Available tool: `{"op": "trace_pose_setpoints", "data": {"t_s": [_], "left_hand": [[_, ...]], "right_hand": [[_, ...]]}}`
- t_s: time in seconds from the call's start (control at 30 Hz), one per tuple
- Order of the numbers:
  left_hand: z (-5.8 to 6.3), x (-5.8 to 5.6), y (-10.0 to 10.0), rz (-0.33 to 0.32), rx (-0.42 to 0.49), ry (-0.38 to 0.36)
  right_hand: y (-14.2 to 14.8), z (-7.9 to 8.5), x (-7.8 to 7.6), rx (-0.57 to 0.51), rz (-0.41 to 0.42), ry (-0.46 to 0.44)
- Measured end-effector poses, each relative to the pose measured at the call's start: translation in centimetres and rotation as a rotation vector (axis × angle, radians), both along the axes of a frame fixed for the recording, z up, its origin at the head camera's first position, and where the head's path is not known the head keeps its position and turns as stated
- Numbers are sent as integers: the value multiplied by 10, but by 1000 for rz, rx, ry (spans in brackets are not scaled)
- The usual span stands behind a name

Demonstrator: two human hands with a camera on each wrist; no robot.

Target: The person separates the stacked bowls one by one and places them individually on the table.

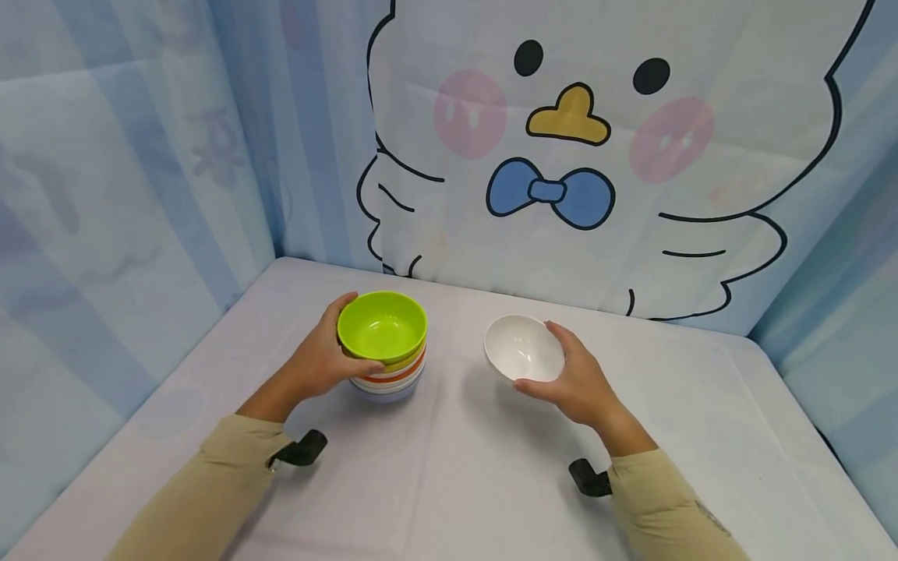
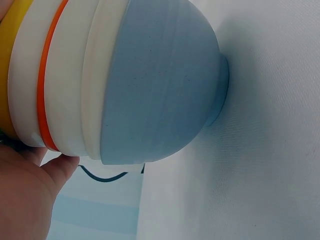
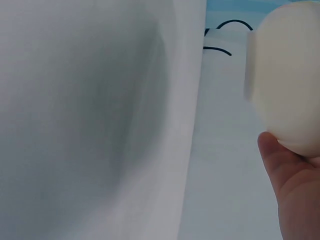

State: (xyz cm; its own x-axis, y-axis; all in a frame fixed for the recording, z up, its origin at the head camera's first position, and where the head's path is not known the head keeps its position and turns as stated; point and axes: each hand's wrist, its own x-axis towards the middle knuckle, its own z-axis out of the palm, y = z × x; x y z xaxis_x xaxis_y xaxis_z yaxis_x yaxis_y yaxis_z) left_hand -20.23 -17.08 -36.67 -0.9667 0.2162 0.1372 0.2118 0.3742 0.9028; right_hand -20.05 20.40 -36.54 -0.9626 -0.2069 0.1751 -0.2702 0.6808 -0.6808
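My left hand (image 1: 321,360) grips a stack of nested bowls near its top, thumb in front and fingers round the far side. A lime green bowl (image 1: 382,327) is uppermost, with a yellow bowl (image 2: 7,65), an orange-edged bowl (image 2: 46,80) and pale ones beneath. At the bottom a light blue bowl (image 2: 160,85) has its foot close to the tabletop. To the right, my right hand (image 1: 581,383) holds a single white bowl (image 1: 524,349) by its side, thumb in front. The right wrist view shows this bowl (image 3: 290,80) raised above the table, its shadow below.
A white cloth covers the table (image 1: 449,483). Behind it hangs a curtain (image 1: 561,257) printed with a cartoon bird, and a pale blue curtain (image 1: 126,195) borders the left side. Black wrist mounts (image 1: 302,449) stick out from both sleeves.
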Motion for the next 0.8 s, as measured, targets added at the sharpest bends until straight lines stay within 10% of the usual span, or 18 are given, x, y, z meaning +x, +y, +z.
{"op": "trace_pose_setpoints", "data": {"t_s": [0.8], "left_hand": [[-1, 0, -1, -5, 10, 4]], "right_hand": [[-18, -29, -41, -15, -55, -116]]}}
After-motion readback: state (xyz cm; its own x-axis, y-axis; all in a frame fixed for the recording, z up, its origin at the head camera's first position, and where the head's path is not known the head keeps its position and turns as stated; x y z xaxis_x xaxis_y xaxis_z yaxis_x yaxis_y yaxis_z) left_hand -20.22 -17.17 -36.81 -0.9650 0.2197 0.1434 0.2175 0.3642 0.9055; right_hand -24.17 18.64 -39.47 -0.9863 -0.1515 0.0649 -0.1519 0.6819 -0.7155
